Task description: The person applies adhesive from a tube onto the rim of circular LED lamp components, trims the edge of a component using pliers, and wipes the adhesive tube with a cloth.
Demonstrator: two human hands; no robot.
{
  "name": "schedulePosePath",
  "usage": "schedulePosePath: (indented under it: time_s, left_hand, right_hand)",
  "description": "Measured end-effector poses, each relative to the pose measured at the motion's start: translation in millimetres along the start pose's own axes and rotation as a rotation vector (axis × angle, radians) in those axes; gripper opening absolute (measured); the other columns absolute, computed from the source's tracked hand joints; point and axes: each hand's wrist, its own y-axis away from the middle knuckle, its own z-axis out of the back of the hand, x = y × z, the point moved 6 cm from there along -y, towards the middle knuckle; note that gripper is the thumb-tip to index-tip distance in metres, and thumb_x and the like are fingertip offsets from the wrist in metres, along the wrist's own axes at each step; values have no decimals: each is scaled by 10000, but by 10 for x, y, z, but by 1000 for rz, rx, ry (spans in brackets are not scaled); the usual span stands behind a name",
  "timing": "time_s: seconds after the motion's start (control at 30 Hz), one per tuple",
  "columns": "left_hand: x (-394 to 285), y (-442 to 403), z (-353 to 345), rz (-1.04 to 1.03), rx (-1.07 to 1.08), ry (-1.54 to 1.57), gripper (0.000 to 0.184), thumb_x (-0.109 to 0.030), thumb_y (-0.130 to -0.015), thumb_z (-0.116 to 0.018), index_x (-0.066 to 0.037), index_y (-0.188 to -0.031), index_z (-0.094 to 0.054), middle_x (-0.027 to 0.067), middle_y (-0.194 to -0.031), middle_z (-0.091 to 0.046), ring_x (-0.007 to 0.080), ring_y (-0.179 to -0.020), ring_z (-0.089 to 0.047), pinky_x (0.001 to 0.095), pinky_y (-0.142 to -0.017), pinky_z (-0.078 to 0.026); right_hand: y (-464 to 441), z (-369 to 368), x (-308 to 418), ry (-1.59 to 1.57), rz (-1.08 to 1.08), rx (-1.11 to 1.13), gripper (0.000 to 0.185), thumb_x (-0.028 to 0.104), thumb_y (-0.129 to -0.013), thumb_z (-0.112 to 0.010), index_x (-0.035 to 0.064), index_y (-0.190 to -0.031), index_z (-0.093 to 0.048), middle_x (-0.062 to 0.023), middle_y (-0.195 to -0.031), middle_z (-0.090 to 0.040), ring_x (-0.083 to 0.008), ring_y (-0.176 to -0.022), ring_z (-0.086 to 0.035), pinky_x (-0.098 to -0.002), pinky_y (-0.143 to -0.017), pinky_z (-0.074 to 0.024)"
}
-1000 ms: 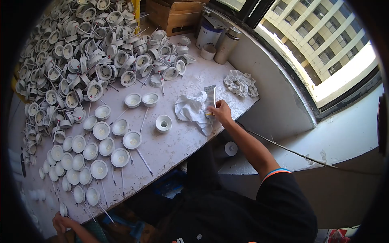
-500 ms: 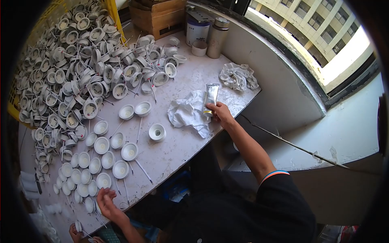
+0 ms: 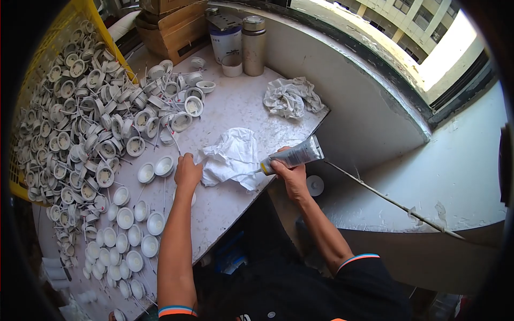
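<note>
My right hand [image 3: 289, 174] is wrapped round a silver-grey squeeze tube [image 3: 294, 155] with a yellow band at its lower left end. The tube is tilted, its narrow end beside a crumpled white cloth [image 3: 230, 158]. My left hand [image 3: 188, 172] is at the left edge of that cloth, its fingers closed; whatever they hold is hidden. A thin wire from a white round lamp fitting [image 3: 167, 136] runs close to the fingertips. Behind my left wrist, a white cup-shaped part [image 3: 193, 198] is mostly covered.
Heaped white fittings [image 3: 69, 134] spill from a yellow crate [image 3: 110, 40]. Several fittings [image 3: 125, 218] lie face up at the front left. At the back stand a cardboard box [image 3: 174, 32], a white can [image 3: 226, 43] and a flask [image 3: 254, 45]. A second crumpled cloth [image 3: 289, 98] lies near the table edge.
My left hand has moved up and right from the front fittings to the cloth's left edge. My right hand has turned the tube from upright to slanting, and the view has shifted.
</note>
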Motion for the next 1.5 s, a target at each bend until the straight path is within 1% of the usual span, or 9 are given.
schedulePosePath:
  time_s: [0.17, 0.33, 0.47, 0.6, 0.77, 0.93, 1.0, 1.2, 1.5]
  left_hand:
    - [108, -75, -11, -22, -27, 99, 353, -188, -719, -592, -53, -1038, -524, 140, -919, -606, 299, -838, -583, 389, -716, -450]
    - [196, 77, 326, 249, -117, 1234, 222, -159, -818, -506, -20, -988, -473, 41, -807, -547, 130, -711, -563, 247, -635, -465]
    - [-56, 139, 608, 47, -321, 1405, 196, -137, -833, -492, -29, -994, -464, 46, -870, -548, 99, -759, -540, 235, -628, -454]
    - [-809, 706, 729, -466, -340, 1064, 182, -21, -806, -506, -1, -987, -505, 30, -884, -543, 89, -739, -518, 211, -642, -424]
    - [-1208, 1338, -151, -759, 71, 371, 302, -53, -735, -589, -58, -1035, -550, 95, -922, -587, 209, -791, -569, 300, -685, -451]
    - [-999, 1475, -140, -492, 269, 648, 306, -45, -741, -589, -45, -1045, -557, 86, -974, -571, 142, -769, -556, 253, -654, -442]
    - [-691, 1288, -45, -207, 41, 775, 266, -40, -732, -595, -39, -997, -567, 110, -954, -561, 155, -776, -543, 275, -666, -438]
    - [-666, 812, 32, -512, -449, 42, 202, -121, -727, -607, -21, -902, -594, 92, -835, -577, 211, -742, -519, 307, -652, -425]
    - [-785, 1024, 18, -198, 101, 890, 190, -180, -812, -555, 4, -860, -565, 70, -789, -587, 145, -756, -535, 264, -710, -406]
  right_hand:
    - [117, 143, 223, -12, 26, -38, 395, 134, -698, -702, 20, -1029, -519, -34, -839, -590, -58, -656, -515, -184, -555, -409]
    - [194, 517, 309, -56, 53, -187, 374, 73, -707, -673, 18, -1040, -511, -69, -882, -607, -55, -638, -518, -181, -525, -412]
    - [286, 616, 421, -62, 122, -261, 414, 68, -713, -662, 39, -1077, -466, -106, -947, -589, -99, -707, -537, -199, -524, -420]
    - [373, 621, 554, -62, 224, -363, 422, 41, -726, -641, 38, -1105, -456, -119, -975, -577, -114, -758, -543, -208, -534, -428]
    - [403, 536, 510, -151, 188, -344, 422, 85, -743, -638, 41, -1117, -448, -117, -978, -577, -115, -766, -539, -225, -534, -430]
    - [477, 464, 369, -129, 70, -268, 427, 81, -736, -642, 55, -1113, -443, -98, -977, -571, -117, -766, -540, -228, -542, -434]
    - [486, 398, 369, -176, 59, -288, 407, 72, -721, -651, 19, -1082, -469, -102, -935, -585, -110, -730, -544, -224, -555, -450]
    - [451, 104, 311, -291, -24, -214, 411, 74, -720, -656, 13, -1079, -465, -84, -883, -576, -109, -704, -537, -225, -547, -448]
    - [315, -189, 60, -317, -141, -133, 433, 120, -713, -687, -4, -1073, -482, -46, -793, -565, -90, -627, -510, -218, -512, -412]
